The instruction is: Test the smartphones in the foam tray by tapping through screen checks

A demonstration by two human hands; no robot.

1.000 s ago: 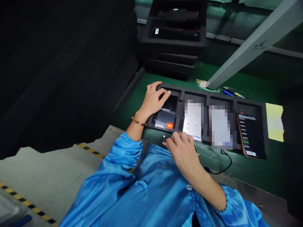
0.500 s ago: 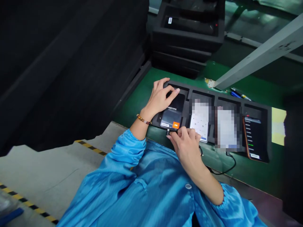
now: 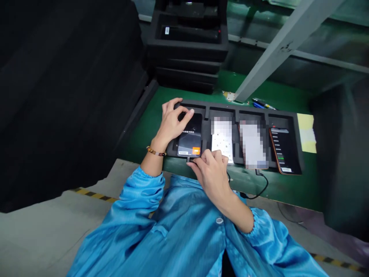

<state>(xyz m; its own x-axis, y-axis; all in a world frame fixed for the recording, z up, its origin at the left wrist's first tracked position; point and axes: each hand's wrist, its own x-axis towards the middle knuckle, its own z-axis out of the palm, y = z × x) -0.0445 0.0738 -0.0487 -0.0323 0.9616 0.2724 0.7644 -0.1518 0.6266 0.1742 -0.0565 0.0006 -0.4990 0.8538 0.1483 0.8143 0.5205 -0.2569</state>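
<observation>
A smartphone [image 3: 190,132] with a dark screen and an orange block in its lower corner lies in the leftmost slot of a black foam tray [image 3: 206,132]. My left hand [image 3: 173,122], a beaded bracelet at its wrist, curls over the phone's upper end, thumb at the top and other fingers along the tray's far edge. At the phone's lower edge, my right hand [image 3: 211,169] pinches a small black cable plug [image 3: 188,159]. The plug meets the phone's bottom edge; how deep it sits I cannot tell. My fingers partly hide it.
Further right in the tray lie two phones with bright screens, a white phone [image 3: 223,144] and a cabled phone [image 3: 253,146], then an orange-edged phone [image 3: 284,150]. Stacked foam trays [image 3: 187,46] stand behind. A grey post [image 3: 268,54], pens [image 3: 261,104] and yellow paper [image 3: 306,132] are nearby.
The whole view has shifted, so the tray and hands appear further left. Both hands keep nearly the same hold at the leftmost phone and plug.
</observation>
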